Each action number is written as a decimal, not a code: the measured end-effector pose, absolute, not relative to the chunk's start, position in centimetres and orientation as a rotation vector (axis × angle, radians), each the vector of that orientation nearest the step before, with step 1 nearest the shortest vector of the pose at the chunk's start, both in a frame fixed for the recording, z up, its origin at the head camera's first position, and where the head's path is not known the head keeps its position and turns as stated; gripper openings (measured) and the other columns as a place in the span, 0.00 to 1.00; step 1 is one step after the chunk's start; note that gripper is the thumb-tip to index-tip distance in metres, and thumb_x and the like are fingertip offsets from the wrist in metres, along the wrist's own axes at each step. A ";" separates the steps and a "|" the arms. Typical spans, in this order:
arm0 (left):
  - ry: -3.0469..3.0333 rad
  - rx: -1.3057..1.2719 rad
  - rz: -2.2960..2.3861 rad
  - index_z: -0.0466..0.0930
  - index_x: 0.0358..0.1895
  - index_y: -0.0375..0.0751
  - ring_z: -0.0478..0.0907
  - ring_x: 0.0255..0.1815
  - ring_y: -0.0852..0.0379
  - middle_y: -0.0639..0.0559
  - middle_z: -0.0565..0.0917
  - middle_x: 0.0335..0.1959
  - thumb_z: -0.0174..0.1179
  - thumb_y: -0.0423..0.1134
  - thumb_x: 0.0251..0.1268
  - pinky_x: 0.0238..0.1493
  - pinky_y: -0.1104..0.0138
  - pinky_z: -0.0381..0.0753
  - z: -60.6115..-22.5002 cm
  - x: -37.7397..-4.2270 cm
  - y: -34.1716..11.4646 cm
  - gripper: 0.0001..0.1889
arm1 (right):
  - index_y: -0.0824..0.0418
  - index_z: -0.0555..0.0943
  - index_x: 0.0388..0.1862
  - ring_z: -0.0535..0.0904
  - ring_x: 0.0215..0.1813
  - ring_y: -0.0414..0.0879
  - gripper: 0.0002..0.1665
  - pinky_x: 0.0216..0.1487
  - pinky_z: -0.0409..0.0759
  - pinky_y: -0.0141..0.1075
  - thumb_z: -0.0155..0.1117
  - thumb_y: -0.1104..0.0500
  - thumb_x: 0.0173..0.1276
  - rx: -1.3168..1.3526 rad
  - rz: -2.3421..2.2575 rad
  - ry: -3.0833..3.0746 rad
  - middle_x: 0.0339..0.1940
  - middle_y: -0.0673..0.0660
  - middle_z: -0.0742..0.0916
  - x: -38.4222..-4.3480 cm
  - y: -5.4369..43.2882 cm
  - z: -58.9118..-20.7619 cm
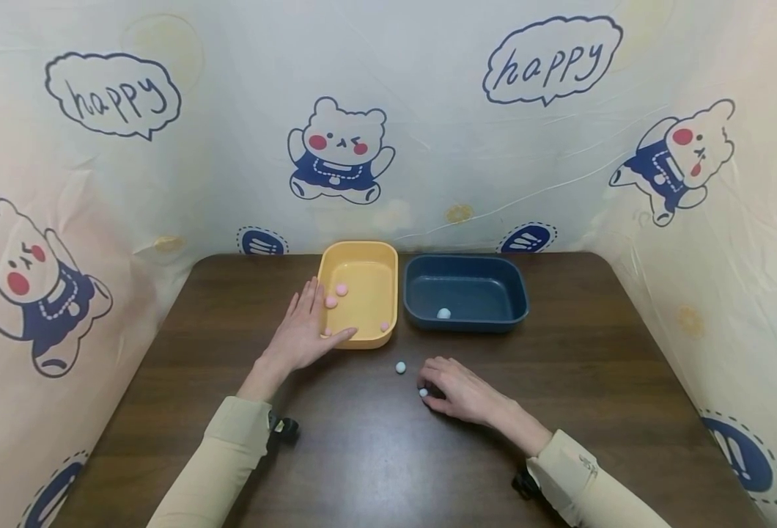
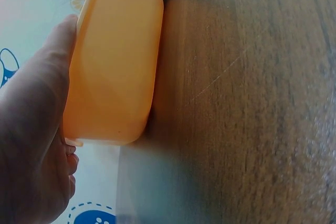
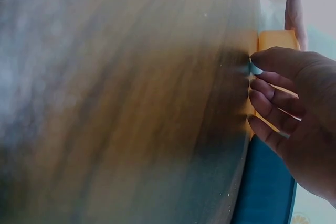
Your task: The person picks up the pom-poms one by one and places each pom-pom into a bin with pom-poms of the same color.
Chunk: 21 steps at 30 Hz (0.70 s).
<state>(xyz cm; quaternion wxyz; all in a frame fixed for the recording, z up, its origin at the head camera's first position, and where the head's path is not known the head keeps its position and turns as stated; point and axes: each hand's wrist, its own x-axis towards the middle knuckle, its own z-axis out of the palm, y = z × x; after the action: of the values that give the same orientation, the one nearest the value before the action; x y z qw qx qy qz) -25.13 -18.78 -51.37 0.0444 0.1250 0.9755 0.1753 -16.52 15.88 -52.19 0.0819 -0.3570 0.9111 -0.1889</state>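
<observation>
My left hand (image 1: 301, 328) rests with straight fingers along the left rim of a yellow bin (image 1: 388, 282), its thumb at the near edge. Several small pink balls (image 1: 341, 290) lie inside that bin. Above the table in front of the bins, my right hand (image 1: 464, 391) pinches a small light blue ball (image 1: 424, 393) between thumb and index finger; the right wrist view shows the same ball (image 3: 255, 69) at the fingertips. Another light blue ball (image 1: 400, 367) lies on the table just left of this hand. One pale blue ball (image 1: 444, 314) sits in the dark blue bin (image 1: 468, 325).
Both bins stand side by side at the back of the brown wooden table (image 1: 362, 455). A patterned cloth (image 1: 428, 169) with cartoon bears hangs behind the table and on both sides of it.
</observation>
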 end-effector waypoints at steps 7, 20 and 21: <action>2.989 0.386 0.537 0.37 0.91 0.34 0.35 0.96 0.39 0.39 0.36 0.94 0.48 0.88 0.65 0.94 0.39 0.42 -51.4 -25.1 -18.8 0.71 | 0.52 0.87 0.50 0.79 0.49 0.40 0.07 0.60 0.84 0.44 0.74 0.57 0.77 -1.048 -0.572 2.724 0.46 0.47 0.87 -16.6 15.8 -52.3; 2.999 0.390 0.534 0.38 0.91 0.33 0.38 0.96 0.38 0.37 0.37 0.94 0.48 0.88 0.65 0.94 0.39 0.44 -51.5 -25.1 -18.8 0.70 | 0.53 0.87 0.50 0.78 0.45 0.39 0.07 0.50 0.85 0.36 0.74 0.55 0.77 -0.943 -0.685 2.751 0.44 0.45 0.85 -17.0 17.1 -51.0; 2.999 0.391 0.530 0.38 0.91 0.33 0.38 0.96 0.38 0.37 0.37 0.94 0.48 0.88 0.65 0.94 0.38 0.44 -51.5 -25.1 -18.8 0.70 | 0.53 0.87 0.50 0.78 0.45 0.39 0.07 0.50 0.85 0.36 0.74 0.56 0.77 -0.937 -0.684 2.760 0.44 0.46 0.85 -17.0 17.2 -50.8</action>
<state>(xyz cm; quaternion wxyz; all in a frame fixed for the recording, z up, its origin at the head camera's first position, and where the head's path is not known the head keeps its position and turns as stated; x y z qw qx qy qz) -25.13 -18.75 -51.48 0.0356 0.1272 0.9761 0.1726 -17.01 17.19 -50.83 0.0740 -0.3121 0.9194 -0.2278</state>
